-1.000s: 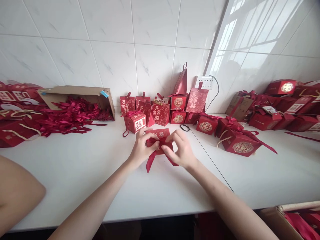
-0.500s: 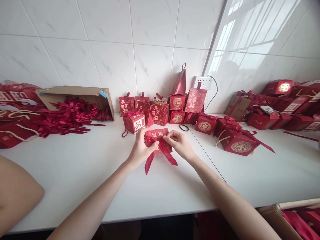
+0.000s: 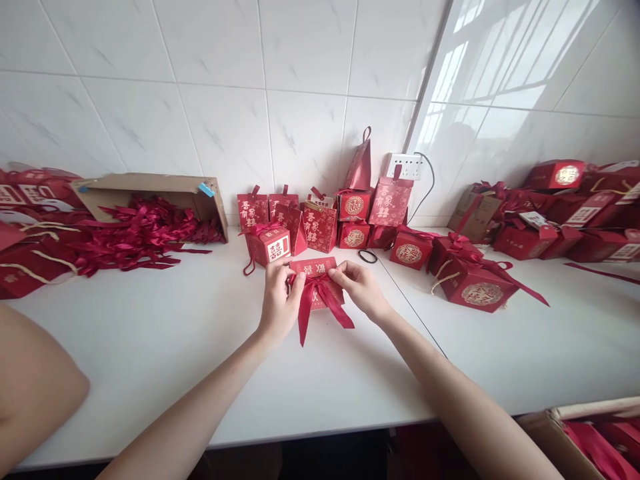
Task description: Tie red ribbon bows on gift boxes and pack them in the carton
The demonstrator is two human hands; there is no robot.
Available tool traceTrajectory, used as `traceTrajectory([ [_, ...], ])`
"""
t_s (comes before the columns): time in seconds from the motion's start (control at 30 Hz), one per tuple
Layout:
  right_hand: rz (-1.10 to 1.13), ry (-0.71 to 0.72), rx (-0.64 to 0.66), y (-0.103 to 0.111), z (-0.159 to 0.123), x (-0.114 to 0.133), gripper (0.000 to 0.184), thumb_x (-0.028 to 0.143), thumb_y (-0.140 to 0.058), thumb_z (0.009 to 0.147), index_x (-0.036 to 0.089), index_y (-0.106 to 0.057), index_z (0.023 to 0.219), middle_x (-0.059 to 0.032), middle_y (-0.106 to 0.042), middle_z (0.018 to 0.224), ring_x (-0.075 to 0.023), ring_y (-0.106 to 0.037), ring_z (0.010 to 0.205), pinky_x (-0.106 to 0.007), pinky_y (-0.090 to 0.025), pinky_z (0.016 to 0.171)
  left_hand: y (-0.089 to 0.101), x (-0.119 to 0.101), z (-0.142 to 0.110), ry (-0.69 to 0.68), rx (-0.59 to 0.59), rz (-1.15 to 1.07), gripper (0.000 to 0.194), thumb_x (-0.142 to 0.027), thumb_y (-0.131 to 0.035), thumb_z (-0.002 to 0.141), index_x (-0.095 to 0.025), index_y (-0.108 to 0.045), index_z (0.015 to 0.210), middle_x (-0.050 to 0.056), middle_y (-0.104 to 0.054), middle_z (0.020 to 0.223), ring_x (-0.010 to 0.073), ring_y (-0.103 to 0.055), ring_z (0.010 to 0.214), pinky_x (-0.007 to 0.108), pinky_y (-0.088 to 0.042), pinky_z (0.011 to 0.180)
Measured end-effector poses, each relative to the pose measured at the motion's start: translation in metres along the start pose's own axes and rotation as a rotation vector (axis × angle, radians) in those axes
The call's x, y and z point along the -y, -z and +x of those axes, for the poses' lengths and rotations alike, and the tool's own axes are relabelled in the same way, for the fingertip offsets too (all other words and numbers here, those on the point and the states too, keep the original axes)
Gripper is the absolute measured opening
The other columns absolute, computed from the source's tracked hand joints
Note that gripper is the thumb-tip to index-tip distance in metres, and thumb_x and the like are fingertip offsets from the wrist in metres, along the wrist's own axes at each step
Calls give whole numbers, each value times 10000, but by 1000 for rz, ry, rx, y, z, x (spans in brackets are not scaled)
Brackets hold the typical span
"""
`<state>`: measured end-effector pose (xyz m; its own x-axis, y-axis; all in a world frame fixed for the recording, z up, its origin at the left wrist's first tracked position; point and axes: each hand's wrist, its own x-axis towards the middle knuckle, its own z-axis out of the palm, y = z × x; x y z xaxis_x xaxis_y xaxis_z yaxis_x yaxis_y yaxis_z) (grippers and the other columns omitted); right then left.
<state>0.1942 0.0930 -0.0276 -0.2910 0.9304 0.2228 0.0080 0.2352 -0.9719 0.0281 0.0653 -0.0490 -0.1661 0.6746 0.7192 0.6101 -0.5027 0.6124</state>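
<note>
In front of me on the white table lies a small red gift box (image 3: 317, 300) with pale printed characters. A dark red ribbon (image 3: 325, 290) is tied across it in a bow, and its two tails hang toward me. My left hand (image 3: 281, 297) pinches the bow's left loop between thumb and fingers. On the other side, my right hand (image 3: 363, 287) grips the right loop the same way. Just behind my left hand stands a red box with a white-framed character (image 3: 270, 245).
A cardboard box on its side (image 3: 150, 183) spills a heap of red ribbons (image 3: 145, 230) at left. Red gift boxes (image 3: 475, 290) stand along the wall and right side. A black ring (image 3: 368, 256) lies behind my right hand. Someone's bare arm (image 3: 40, 387) is at the left edge.
My left hand has shifted slightly left, its thumb moving off the bow's centre to the left loop. The left ribbon tail has swung a little right. My right hand stays nearly in place.
</note>
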Motion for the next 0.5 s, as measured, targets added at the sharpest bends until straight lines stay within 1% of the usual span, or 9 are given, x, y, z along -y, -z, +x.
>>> traceTrajectory([
  [0.1, 38, -23, 24, 2, 0, 2, 450, 596, -662, 672, 187, -475, 655, 57, -511, 527, -87, -455, 459, -239, -367, 481, 0, 1, 0, -32, 2, 17, 175, -252, -450, 888, -210, -410, 723, 74, -510, 1017, 183, -528, 961, 307, -461, 757],
  [0.27, 112, -45, 60, 6, 1, 1, 427, 549, -687, 680, 181, -473, 648, 54, -512, 555, -87, -467, 512, -241, -369, 537, -2, 6, 0, -85, -6, 44, 140, -222, -443, 885, -216, -391, 755, 76, -493, 1030, 194, -512, 1009, 341, -446, 860],
  [0.43, 163, -71, 90, 7, 6, -8, 445, 567, -679, 673, 186, -451, 638, 54, -484, 557, -90, -447, 500, -268, -392, 564, -2, 10, 3, -109, 9, 46, 158, -221, -434, 883, -215, -369, 739, 79, -497, 1009, 190, -514, 978, 322, -452, 815],
  [0.5, 98, -62, 52, 8, 7, -8, 458, 601, -642, 687, 190, -443, 648, 47, -472, 575, -99, -446, 515, -274, -394, 560, -1, 10, 4, -81, 24, 39, 166, -227, -444, 879, -213, -371, 730, 78, -500, 1011, 189, -514, 982, 317, -454, 808],
])
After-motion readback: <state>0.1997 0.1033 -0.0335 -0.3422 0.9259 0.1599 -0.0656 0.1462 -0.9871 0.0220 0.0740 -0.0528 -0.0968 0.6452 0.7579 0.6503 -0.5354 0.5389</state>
